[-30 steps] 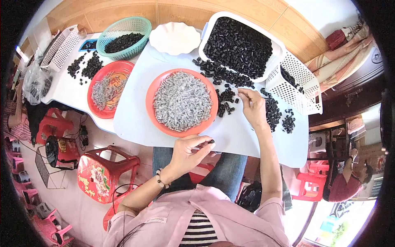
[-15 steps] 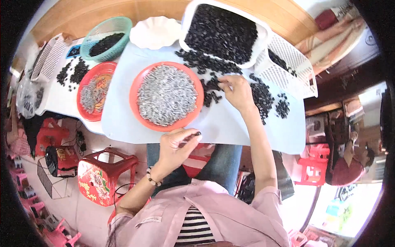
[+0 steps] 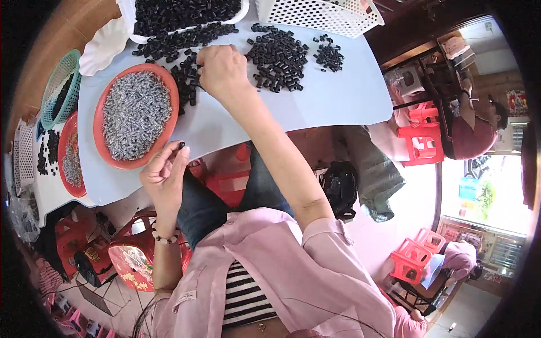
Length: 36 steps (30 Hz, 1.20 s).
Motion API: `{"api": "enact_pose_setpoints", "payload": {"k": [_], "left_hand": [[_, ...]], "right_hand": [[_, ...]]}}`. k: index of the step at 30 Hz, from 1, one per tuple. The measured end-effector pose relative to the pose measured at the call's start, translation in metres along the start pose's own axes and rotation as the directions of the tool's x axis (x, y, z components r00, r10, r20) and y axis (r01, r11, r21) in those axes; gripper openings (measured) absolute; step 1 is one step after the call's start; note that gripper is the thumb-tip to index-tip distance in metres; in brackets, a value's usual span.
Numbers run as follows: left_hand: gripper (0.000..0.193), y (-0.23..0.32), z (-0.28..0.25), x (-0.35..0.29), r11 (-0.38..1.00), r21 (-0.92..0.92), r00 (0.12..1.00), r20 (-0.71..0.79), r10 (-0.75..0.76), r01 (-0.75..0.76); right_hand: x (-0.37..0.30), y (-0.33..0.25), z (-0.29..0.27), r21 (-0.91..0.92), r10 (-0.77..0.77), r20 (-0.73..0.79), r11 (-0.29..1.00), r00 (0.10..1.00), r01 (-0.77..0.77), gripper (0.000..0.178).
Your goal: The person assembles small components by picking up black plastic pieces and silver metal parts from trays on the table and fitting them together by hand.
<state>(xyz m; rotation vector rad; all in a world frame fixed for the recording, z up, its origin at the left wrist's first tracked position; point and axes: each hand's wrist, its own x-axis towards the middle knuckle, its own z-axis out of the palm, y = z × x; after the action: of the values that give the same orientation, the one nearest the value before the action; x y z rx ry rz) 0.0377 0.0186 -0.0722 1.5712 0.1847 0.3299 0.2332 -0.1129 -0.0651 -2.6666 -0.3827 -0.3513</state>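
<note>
My left hand [image 3: 162, 174], with a beaded bracelet at the wrist, pinches a small black cylindrical piece [image 3: 182, 145] between thumb and forefinger. It is beside the near edge of a red bowl [image 3: 100, 147] full of small silvery metal pieces [image 3: 137, 115]. My right hand [image 3: 224, 72] is over the table with its fingers bent together. Its fingertips are at the edge of a heap of loose black pieces [image 3: 185, 81]; anything between them is hidden. To the right of that hand lies a larger pile of black cylindrical pieces [image 3: 277, 58], and a smaller pile [image 3: 329, 54] beyond it.
A white tray [image 3: 243, 12] of black pieces and a white perforated basket [image 3: 315, 17] stand at the back. On the left are a white scalloped dish [image 3: 104, 48], a green basket [image 3: 70, 101] and another red bowl [image 3: 69, 132]. Red stools [image 3: 420, 143] and other people [image 3: 470, 132] are on the right.
The view has swung to the right, so the table now appears farther left. My left hand keeps its pinch on the black piece; my right hand stays at the loose black pieces.
</note>
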Motion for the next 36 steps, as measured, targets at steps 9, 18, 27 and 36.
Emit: {"api": "enact_pose_setpoints", "payload": {"k": [9, 18, 27, 36], "left_hand": [[0.023, 0.002, 0.002, -0.004, 1.000, 0.015, 1.000, 0.002, -0.009, 0.009], [0.026, -0.002, -0.004, -0.002, 0.993, 0.119, 1.000, 0.013, 0.026, -0.028], [0.025, 0.000, -0.004, -0.004, 0.996, 0.087, 1.000, -0.004, 0.003, -0.003], [0.023, 0.015, 0.001, -0.011, 0.993, 0.094, 0.998, -0.011, 0.067, -0.066]], "right_hand": [[-0.008, 0.004, -0.005, 0.145, -0.049, -0.136, 0.987, 0.989, 0.069, 0.010], [-0.013, -0.008, -0.016, 0.416, -0.061, -0.500, 0.858, 0.864, 0.302, 0.002], [-0.046, -0.028, -0.038, 0.554, -0.012, -0.436, 0.785, 0.900, 0.279, 0.010], [-0.099, -0.037, -0.053, 0.885, 0.035, -0.074, 0.464, 0.997, 0.049, 0.007]]}}
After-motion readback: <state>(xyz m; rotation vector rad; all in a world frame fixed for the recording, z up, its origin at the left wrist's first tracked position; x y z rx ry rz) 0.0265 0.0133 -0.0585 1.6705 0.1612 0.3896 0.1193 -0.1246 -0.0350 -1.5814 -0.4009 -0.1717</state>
